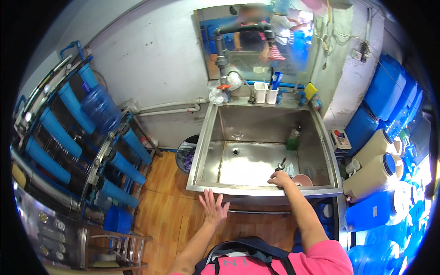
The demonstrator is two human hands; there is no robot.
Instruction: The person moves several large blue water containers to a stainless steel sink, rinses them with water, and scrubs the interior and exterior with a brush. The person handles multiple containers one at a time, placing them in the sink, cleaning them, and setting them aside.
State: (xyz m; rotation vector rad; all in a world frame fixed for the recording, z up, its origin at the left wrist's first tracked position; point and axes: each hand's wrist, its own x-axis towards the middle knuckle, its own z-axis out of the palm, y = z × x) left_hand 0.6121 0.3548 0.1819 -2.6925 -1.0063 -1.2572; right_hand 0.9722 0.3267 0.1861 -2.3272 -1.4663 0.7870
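My right hand (278, 178) reaches over the near rim of a steel sink (208, 172), its fingers curled together. Just beyond the fingertips is a small dark and metallic piece (280, 166); what the fingers hold is too small to make out. Beside that hand, inside the basin, lie a pinkish bowl (303, 179) and a small whitish item (290, 170). A green liquid bottle with a dark top (293, 139) stands by the basin's right wall. My left hand (213, 208) is open and holds nothing, fingers spread, near the sink's front left corner.
Behind the sink are an orange-handled valve (223, 87), white holders (260, 93) and a mirror (238, 59). A dark bin (185, 158) stands left of the sink. Blue filter housings (59, 133) line the left side; beige jugs (369, 181) and blue containers (385, 87) crowd the right.
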